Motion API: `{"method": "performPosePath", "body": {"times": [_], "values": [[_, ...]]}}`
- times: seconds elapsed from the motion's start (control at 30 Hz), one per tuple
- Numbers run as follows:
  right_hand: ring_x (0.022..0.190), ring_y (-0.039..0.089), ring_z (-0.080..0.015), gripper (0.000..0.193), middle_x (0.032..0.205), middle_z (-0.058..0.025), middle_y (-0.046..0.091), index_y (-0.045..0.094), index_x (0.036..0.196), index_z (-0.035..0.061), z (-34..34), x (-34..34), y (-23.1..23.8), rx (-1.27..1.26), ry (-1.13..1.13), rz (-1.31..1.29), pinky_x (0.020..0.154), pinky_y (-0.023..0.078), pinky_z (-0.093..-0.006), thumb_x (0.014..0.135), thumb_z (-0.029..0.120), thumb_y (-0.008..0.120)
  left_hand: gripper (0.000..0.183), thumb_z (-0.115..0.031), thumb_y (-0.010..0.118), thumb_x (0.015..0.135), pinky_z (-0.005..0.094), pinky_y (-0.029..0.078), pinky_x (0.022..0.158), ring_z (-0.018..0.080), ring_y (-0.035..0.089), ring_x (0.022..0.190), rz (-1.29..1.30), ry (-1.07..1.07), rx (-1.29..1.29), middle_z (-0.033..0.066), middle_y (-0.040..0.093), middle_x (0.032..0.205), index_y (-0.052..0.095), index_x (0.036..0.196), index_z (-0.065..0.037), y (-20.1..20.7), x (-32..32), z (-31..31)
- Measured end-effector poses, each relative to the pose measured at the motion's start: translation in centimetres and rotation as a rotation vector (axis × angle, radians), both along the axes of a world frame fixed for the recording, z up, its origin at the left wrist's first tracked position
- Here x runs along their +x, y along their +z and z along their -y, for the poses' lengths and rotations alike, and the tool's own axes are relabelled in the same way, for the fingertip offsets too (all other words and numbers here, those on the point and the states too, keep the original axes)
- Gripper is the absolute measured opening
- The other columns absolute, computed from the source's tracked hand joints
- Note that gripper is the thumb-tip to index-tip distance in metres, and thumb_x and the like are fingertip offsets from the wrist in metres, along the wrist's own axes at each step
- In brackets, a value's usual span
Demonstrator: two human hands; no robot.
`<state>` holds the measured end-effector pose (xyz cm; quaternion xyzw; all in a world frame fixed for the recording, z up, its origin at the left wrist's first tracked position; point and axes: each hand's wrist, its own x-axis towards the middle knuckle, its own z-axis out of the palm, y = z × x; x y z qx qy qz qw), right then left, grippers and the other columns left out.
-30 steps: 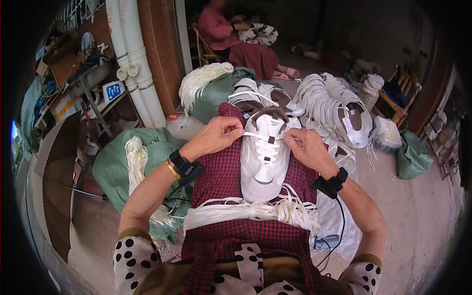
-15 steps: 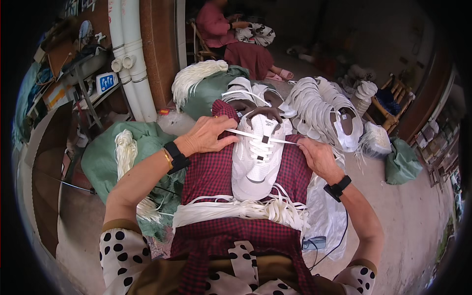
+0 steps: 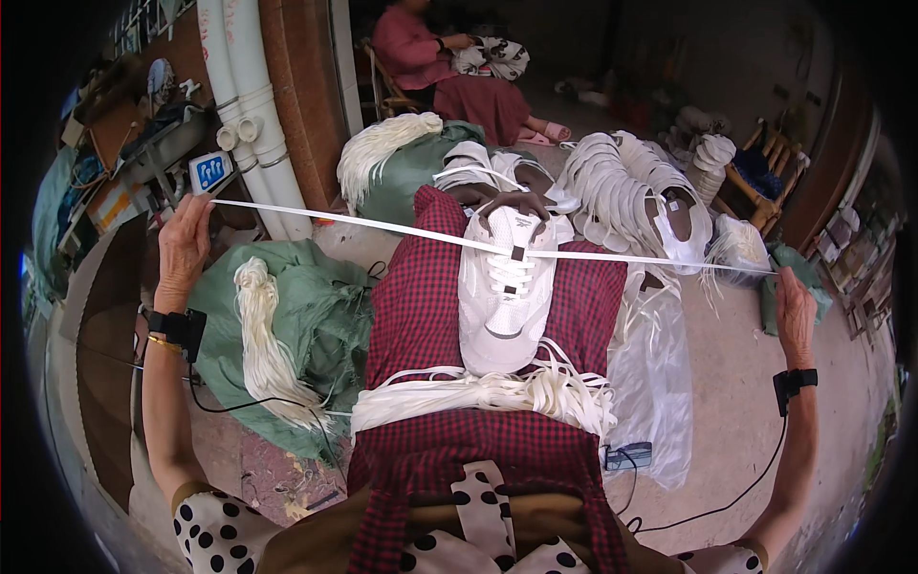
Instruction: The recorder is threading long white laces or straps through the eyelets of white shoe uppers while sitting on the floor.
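A white shoe upper (image 3: 502,311) lies on my lap over a red and black checked cloth (image 3: 406,316), its toe toward me. White lacing crosses its middle. One long white shoelace (image 3: 382,226) runs taut from the upper out to both sides. Far out to the left, my left hand (image 3: 184,247) is closed on one end of it. At the right, my right hand (image 3: 793,311) pinches the other end, arm stretched wide. Just below the toe, a bundle of white laces (image 3: 478,400) lies across my lap.
Stacked shoe uppers (image 3: 622,206) stand beyond my lap. Green sacks (image 3: 325,335) carry hanks of white laces (image 3: 263,325) at the left. A seated person (image 3: 421,53) handles material at the back. White pipes (image 3: 251,115) rise at the left. A thin black cable (image 3: 712,514) trails from my right wrist.
Both hands have moved outward from beside the shoe upper, left and right, drawing the lace ends out into a long straight line. The shoe upper remains on my lap.
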<state>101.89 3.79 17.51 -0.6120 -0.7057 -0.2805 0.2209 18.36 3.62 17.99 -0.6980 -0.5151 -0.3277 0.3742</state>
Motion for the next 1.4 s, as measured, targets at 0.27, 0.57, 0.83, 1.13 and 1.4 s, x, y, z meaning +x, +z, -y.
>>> {"method": "performPosePath", "body": {"times": [0.27,0.57,0.83,1.13,1.4], "values": [[0.101,0.062,-0.0194,0.019,0.107,-0.009,0.066,0.067,0.118,0.0002,3.3,-8.9,-1.0,0.792,0.195,-0.401,0.088,0.049,-0.0323,0.104,0.006,0.055,0.025,-0.001,0.063,0.098,0.0267,0.049,0.074,0.0121,0.057,0.085,0.372,-0.067,0.48,0.0049,0.058,0.096,0.075,0.119,-0.007,-1.4,8.4,2.8],[0.081,0.065,-0.0079,0.011,0.088,-0.0048,0.071,0.07,0.096,-0.004,-8.9,-26.9,-8.6,-0.264,0.835,-1.123,0.071,0.053,-0.0245,0.092,0.007,0.071,0.017,-0.004,0.066,0.097,0.0236,0.052,0.079,0.0098,0.063,0.088,1.037,-0.853,-0.374,0.005,0.067,0.103,0.075,0.11,0.002,-7.8,24.7,-8.8],[0.073,0.064,-0.0071,0.006,0.08,-0.0031,0.07,0.066,0.09,-0.003,-10.1,-29.5,-10.1,-0.438,0.804,-1.074,0.067,0.051,-0.0235,0.087,0.0,0.07,0.015,-0.007,0.072,0.094,0.0204,0.049,0.065,0.0039,0.061,0.074,1.199,-0.904,-0.682,0.0002,0.071,0.084,0.076,0.106,-0.001,-12.2,28.9,-11.0],[0.068,0.069,-0.0149,0.011,0.076,-0.0101,0.071,0.067,0.087,-0.003,-9.8,-30.0,-9.4,-0.354,0.689,-0.976,0.065,0.055,-0.0284,0.078,0.001,0.073,0.01,-0.006,0.074,0.092,0.0204,0.051,0.066,0.0038,0.062,0.075,1.267,-0.876,-0.731,0.0014,0.072,0.087,0.074,0.1,0.0,-12.0,28.5,-10.2],[0.066,0.067,-0.0257,0.019,0.075,-0.0172,0.068,0.067,0.091,-0.0069,-10.9,-31.1,-7.0,-0.311,0.769,-0.508,0.064,0.054,-0.0358,0.072,-0.008,0.065,0.013,0.001,0.073,0.084,0.0214,0.052,0.067,0.0049,0.063,0.072,1.119,-0.805,-0.676,0.0027,0.073,0.084,0.074,0.098,0.0,-11.7,28.2,-9.9]]}}
